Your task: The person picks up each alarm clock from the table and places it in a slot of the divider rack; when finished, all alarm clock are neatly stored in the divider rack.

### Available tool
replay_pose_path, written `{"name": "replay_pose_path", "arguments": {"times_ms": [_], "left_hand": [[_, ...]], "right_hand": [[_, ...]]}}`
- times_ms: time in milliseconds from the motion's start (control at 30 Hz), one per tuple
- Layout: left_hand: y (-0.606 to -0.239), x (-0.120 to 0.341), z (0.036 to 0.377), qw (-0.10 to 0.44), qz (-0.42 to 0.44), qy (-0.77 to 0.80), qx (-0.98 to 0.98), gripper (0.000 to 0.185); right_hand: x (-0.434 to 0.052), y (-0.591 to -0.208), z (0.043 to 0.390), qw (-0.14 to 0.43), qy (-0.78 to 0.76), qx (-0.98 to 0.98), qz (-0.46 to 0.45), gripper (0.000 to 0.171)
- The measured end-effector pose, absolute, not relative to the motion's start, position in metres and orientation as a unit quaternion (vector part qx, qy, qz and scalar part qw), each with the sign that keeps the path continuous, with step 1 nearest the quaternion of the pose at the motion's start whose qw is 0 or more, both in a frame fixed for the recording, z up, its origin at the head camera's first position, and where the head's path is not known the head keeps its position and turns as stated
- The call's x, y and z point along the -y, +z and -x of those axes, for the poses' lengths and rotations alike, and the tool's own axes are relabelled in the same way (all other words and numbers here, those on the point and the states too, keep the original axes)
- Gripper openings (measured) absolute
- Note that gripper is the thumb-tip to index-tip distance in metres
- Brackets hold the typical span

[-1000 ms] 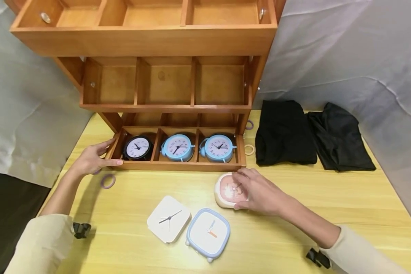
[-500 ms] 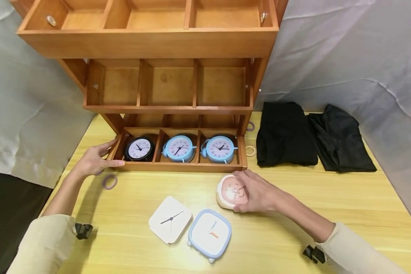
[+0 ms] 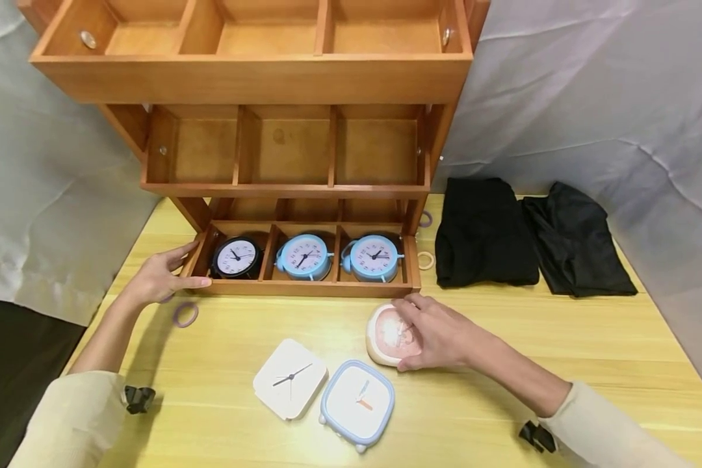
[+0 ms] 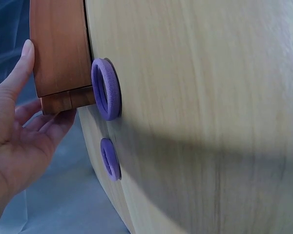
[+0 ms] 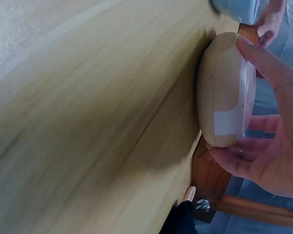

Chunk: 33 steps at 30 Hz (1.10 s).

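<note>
A round pink clock [image 3: 386,335] lies face up on the yellow table [image 3: 503,364], just in front of the wooden drawer rack [image 3: 251,78]. My right hand [image 3: 429,333] grips it, thumb on one edge and fingers on the other; the right wrist view shows the clock [image 5: 224,92] in that hand [image 5: 268,151]. My left hand [image 3: 162,276] holds the left front corner of the bottom drawer [image 3: 304,287], thumb on the front and fingers along the side [image 4: 19,131]. That drawer holds a black clock [image 3: 236,258] and two blue clocks [image 3: 304,257] [image 3: 374,257].
A white square clock [image 3: 289,378] and a blue-rimmed square clock [image 3: 357,403] lie near the table's front. Purple hair ties [image 3: 184,314] [image 4: 106,89] sit by the left hand. Two black cloths [image 3: 482,234] [image 3: 576,240] lie right of the rack, with two rings [image 3: 426,260] beside it.
My right hand's fingers have closed a little more round the pink clock. The left hand and the drawer stay as they were.
</note>
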<state>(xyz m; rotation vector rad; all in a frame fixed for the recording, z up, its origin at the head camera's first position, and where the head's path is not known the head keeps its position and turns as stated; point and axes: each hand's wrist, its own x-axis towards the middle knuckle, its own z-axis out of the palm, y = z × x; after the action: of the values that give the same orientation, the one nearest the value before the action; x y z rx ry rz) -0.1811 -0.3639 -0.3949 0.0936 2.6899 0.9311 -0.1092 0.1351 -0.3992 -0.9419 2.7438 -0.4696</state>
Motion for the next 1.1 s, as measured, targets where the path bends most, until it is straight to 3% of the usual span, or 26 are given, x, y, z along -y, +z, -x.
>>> {"name": "replay_pose_path", "arguments": {"times_ms": [267,500,800,1100], "left_hand": [[-0.396,0.363,0.181,0.143,-0.037,0.319,-0.936,0.099],[-0.395,0.363,0.181,0.143,-0.038,0.328,-0.933,0.099],[-0.396,0.364,0.179,0.143,-0.030,0.330,-0.933,0.100],[-0.396,0.363,0.179,0.142,-0.029,0.327,-0.934,0.100]], "right_hand": [[-0.137,-0.382,0.104,0.060,-0.142,-0.929,0.338,0.097],[-0.136,-0.316,0.109,0.006,-0.166,-0.924,0.343,0.102],[-0.124,-0.220,0.166,-0.128,-0.179,-0.914,0.342,0.098],[-0.103,-0.206,0.220,-0.108,-0.152,-0.926,0.328,0.088]]}}
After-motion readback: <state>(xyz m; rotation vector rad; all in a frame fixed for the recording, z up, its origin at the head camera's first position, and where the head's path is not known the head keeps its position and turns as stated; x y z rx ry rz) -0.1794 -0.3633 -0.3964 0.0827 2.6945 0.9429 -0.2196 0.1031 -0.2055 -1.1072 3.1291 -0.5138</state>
